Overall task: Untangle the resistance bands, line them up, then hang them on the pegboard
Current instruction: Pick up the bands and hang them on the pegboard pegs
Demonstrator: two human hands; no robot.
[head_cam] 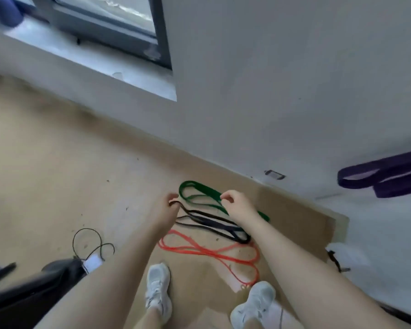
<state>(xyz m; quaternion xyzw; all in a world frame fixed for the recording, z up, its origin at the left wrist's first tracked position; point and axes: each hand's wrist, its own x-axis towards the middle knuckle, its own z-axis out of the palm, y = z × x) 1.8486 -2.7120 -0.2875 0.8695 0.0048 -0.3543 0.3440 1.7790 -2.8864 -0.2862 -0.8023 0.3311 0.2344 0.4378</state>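
Floor [57, 162] action: bands being lined up.
Left hand [169, 207] is pinching the black band [211, 220], right hand [235, 205] pinching the green band [199, 186] at twelve o'clock; tugging risks re-tangling them.

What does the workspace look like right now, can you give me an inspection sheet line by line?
Surface: tan floor, scuffed and specked, meeting a white wall.
Job's things: green band, black band and red band lie side by side on the floor; a purple band is up against the wall at right.
Clutter: dark object with a white tag at lower left.
Grippers: left hand pinches the black band's end; right hand has curled fingers at the green band.
Cables: thin black cord looped on the floor at left.
Surroundings: window above a ledge; the person's white shoes at the bottom.
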